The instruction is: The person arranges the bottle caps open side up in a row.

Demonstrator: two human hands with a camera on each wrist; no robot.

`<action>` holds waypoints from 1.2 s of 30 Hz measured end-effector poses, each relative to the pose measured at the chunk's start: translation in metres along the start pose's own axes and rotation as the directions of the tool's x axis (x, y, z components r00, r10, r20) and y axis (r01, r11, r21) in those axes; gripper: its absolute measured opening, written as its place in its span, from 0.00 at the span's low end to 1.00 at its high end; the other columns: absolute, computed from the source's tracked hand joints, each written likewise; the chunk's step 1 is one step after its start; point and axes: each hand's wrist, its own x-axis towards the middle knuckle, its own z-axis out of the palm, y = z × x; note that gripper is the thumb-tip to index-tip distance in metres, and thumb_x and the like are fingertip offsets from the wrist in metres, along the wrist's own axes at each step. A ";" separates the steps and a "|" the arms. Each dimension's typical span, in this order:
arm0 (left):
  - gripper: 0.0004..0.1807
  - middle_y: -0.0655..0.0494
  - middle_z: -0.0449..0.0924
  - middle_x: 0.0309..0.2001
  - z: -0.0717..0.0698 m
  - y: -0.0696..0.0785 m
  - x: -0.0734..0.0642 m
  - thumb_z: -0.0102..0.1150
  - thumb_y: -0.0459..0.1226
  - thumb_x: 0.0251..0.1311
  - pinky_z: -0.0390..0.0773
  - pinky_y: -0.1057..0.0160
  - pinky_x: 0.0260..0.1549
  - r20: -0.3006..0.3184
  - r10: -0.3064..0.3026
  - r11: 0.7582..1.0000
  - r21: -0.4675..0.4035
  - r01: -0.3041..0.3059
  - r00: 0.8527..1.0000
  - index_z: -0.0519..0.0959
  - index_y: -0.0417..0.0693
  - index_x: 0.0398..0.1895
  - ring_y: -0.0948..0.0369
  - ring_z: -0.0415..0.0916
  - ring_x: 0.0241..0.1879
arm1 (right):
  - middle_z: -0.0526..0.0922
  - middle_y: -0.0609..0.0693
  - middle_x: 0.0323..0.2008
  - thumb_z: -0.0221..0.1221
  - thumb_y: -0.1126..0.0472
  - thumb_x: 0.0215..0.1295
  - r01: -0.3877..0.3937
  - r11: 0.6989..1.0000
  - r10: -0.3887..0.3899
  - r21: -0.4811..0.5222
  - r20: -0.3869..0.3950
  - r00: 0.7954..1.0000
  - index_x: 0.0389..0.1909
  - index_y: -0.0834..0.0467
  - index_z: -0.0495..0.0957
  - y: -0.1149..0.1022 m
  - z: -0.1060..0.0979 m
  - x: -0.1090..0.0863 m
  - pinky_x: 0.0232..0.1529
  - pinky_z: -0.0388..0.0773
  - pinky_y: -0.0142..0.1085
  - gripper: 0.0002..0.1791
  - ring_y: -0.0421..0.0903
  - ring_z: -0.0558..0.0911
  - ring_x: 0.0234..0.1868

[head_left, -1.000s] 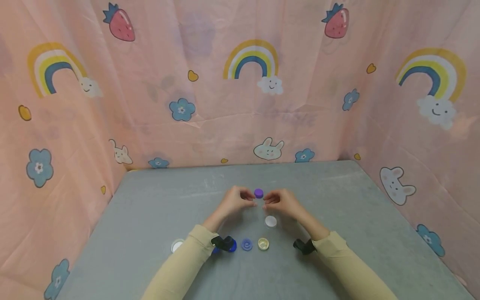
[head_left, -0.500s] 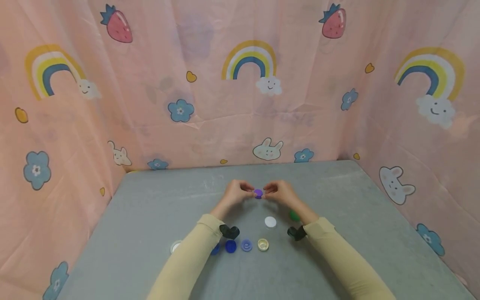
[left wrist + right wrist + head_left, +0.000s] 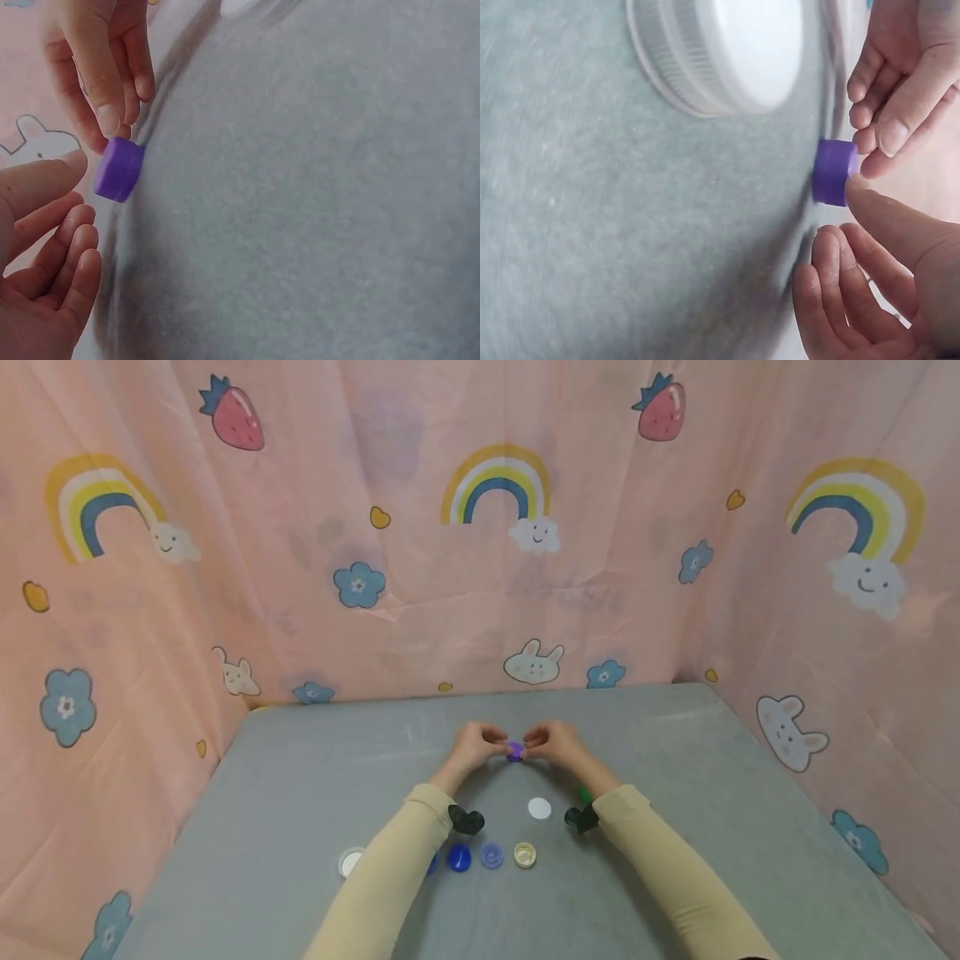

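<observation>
A small purple bottle cap stands on the grey table between my two hands. Its ribbed side shows in the left wrist view, where the cap sits close to both thumbs. My left hand is at its left, fingers loosely bent, thumb tip right by the cap. From the right comes my right hand, its fingers relaxed and spread from the thumb. In the right wrist view the right thumb tip overlaps the edge of the purple cap, while the other fingers hold nothing.
Nearer me lie a white cap, a green cap partly behind the right wrist, a cream cap, a light blue cap and a blue cap. Another white cap is beside the left sleeve. Pink printed cloth encloses the table.
Both hands have moved slightly away from me and closer in around the purple cap, so thumbs now overlap it. The green cap came into view by the right wrist. The purple cap stays put.
</observation>
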 end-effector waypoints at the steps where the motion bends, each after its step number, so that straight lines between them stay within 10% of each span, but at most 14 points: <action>1: 0.13 0.57 0.81 0.30 0.001 -0.001 -0.001 0.68 0.41 0.42 0.73 0.69 0.26 0.004 0.005 1.000 0.002 -0.005 1.000 0.81 0.47 0.33 0.65 0.75 0.29 | 0.83 0.57 0.35 0.66 0.61 0.46 -0.003 1.000 0.003 -0.003 0.004 1.000 0.39 0.63 0.78 0.001 0.001 0.000 0.37 0.76 0.38 0.17 0.47 0.81 0.35; 36: 0.13 0.55 0.81 0.30 0.008 0.010 -0.008 0.66 0.38 0.45 0.72 0.68 0.26 0.030 -0.002 0.999 0.046 0.001 1.000 0.81 0.44 0.36 0.63 0.74 0.29 | 0.82 0.55 0.34 0.65 0.63 0.48 0.052 0.999 -0.052 -0.001 0.001 0.999 0.38 0.63 0.79 -0.004 0.008 -0.005 0.38 0.76 0.39 0.14 0.48 0.81 0.36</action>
